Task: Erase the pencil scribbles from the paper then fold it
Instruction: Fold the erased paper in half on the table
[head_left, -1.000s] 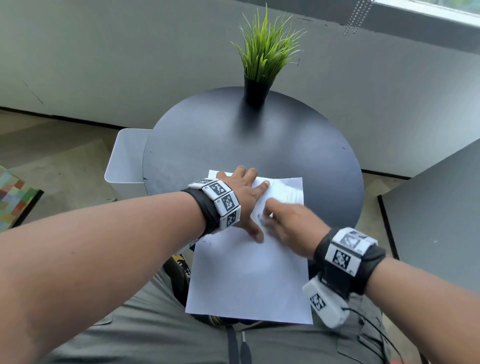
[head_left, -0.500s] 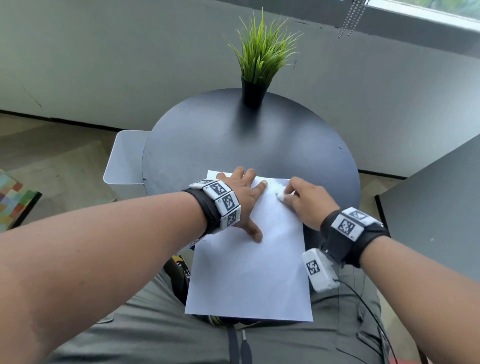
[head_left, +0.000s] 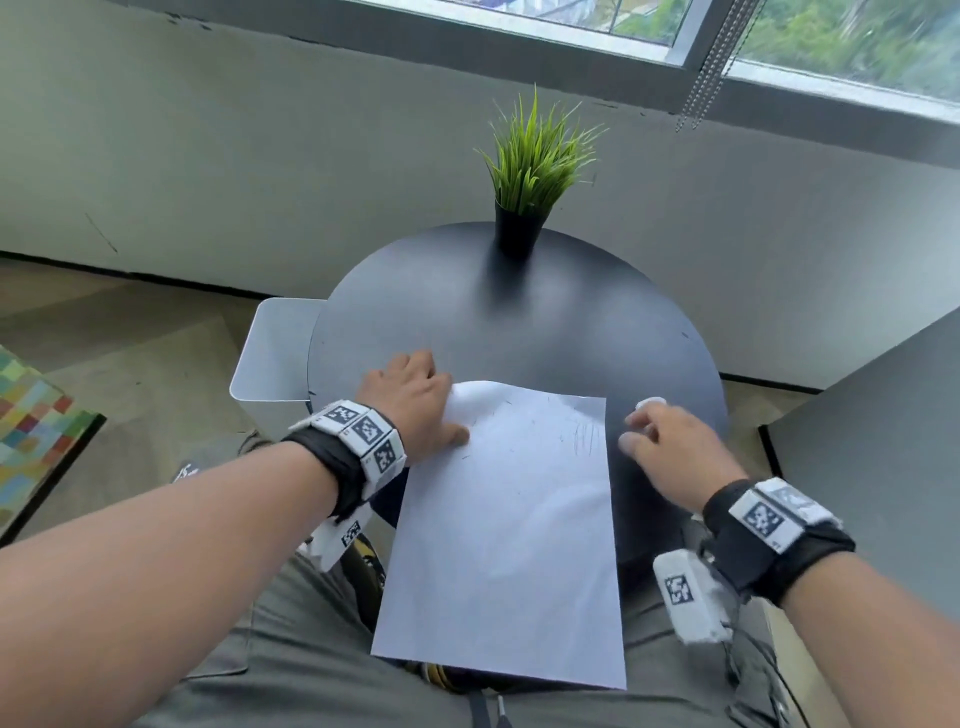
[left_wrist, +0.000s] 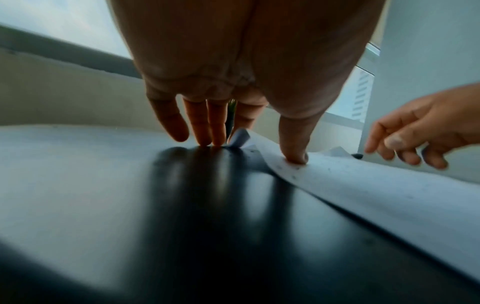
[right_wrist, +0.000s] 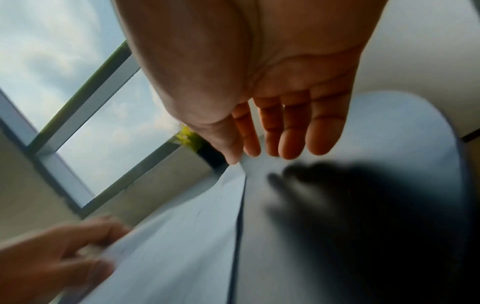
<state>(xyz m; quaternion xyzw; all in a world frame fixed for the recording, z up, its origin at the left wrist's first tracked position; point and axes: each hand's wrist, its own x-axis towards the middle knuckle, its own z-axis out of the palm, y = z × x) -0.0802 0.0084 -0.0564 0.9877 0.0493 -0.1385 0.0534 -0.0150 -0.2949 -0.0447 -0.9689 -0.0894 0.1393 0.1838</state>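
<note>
So far: the erasing looks only partly done and no fold has been started, judging from the sheet as it lies.
Paper (head_left: 506, 540): one white sheet flat on the round black desk (head_left: 519, 322), its near end hanging over the desk's near edge above the person's lap; the far left corner is curled up off the surface.
Scribbles (head_left: 587, 434): a patch of pencil strokes shows near the paper's far right corner, with a few faint specks scattered further left; the near part of the sheet looks unmarked.
Left hand (head_left: 410, 402): at the paper's far left corner, fingers (left_wrist: 205, 127) straight with tips down on the desk just off the sheet, thumb pressing the paper's left edge; it pins, not grips.
Right hand (head_left: 662, 449): off the paper, above the desk by the sheet's right edge, fingers loosely spread and holding nothing.
Eraser (head_left: 651, 402): a small white lump on the desk at the right hand's fingertips, probably the eraser; whether they touch it I cannot tell.
Left to do: rub out the remaining strokes, then fold.
Also there: a potted grass plant (head_left: 530, 171) at the desk's far edge.
</note>
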